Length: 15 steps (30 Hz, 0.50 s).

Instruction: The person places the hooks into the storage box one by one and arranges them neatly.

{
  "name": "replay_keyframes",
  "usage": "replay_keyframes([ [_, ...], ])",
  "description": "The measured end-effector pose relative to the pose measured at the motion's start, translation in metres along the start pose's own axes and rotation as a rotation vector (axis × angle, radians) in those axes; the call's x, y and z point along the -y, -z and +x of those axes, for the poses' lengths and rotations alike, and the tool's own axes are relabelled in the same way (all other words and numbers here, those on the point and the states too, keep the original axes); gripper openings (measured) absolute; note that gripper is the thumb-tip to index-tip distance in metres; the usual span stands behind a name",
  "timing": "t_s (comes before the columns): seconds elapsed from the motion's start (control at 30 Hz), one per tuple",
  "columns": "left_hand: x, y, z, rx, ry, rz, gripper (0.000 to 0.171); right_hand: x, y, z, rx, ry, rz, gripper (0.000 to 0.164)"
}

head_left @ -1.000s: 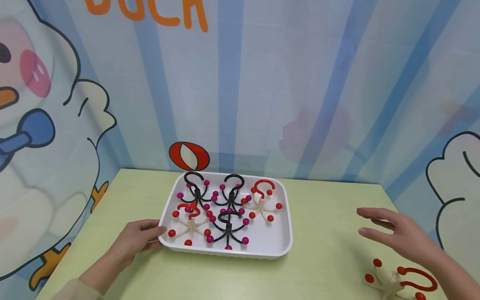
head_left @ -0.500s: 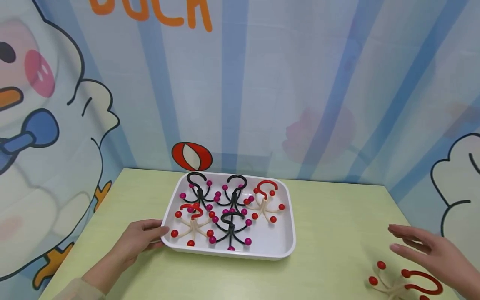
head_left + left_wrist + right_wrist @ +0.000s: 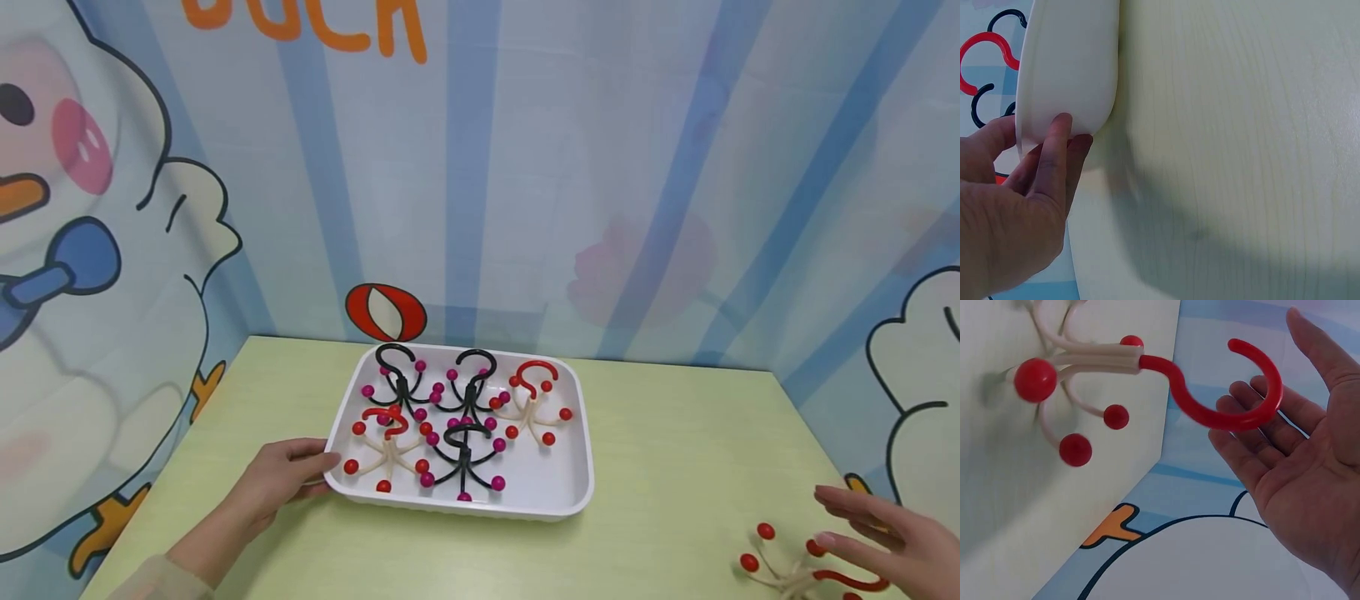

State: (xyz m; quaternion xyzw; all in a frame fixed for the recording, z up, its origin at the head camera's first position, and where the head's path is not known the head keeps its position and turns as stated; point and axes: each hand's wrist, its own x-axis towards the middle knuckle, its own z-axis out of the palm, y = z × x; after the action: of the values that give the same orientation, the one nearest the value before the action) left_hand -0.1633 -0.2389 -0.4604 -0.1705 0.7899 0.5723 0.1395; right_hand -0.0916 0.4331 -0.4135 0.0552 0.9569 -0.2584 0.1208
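My left hand (image 3: pixel 273 479) pinches the left edge of a white tray (image 3: pixel 555 492), thumb on the rim and fingers under its side, also seen in the left wrist view. Inside stand several claw massagers: black ones with magenta balls, such as the front black massager (image 3: pixel 463 458), and cream ones with red balls and red hooked handles, such as the right cream massager (image 3: pixel 531 408). At the lower right another cream massager (image 3: pixel 795 575) stands on the table. Beside its red hook (image 3: pixel 1229 419) my right hand (image 3: pixel 1304 456) is spread, holding nothing; contact cannot be told.
The pale yellow table (image 3: pixel 660 467) meets a printed cloth backdrop (image 3: pixel 540 167) along its back edge. The tray sits near that edge. The table's right edge runs close by the right hand.
My right hand has moved right and down, coming over the hook of the loose cream massager. My left hand keeps its hold on the tray. The view shifts slightly.
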Motion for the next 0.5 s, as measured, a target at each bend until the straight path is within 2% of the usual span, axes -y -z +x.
replay_keyframes([
  [0.17,-0.001,0.000,-0.001,0.001,0.005,-0.003,0.057,-0.016,-0.004,0.001,0.037,-0.044,-0.021,0.097],
  [0.33,-0.003,0.000,-0.002,0.005,-0.004,-0.005,0.056,-0.033,-0.005,0.004,0.078,-0.082,0.006,0.094],
  [0.5,-0.003,0.000,-0.002,0.006,-0.006,-0.005,0.057,-0.049,-0.006,0.007,0.105,-0.173,0.004,0.097],
])
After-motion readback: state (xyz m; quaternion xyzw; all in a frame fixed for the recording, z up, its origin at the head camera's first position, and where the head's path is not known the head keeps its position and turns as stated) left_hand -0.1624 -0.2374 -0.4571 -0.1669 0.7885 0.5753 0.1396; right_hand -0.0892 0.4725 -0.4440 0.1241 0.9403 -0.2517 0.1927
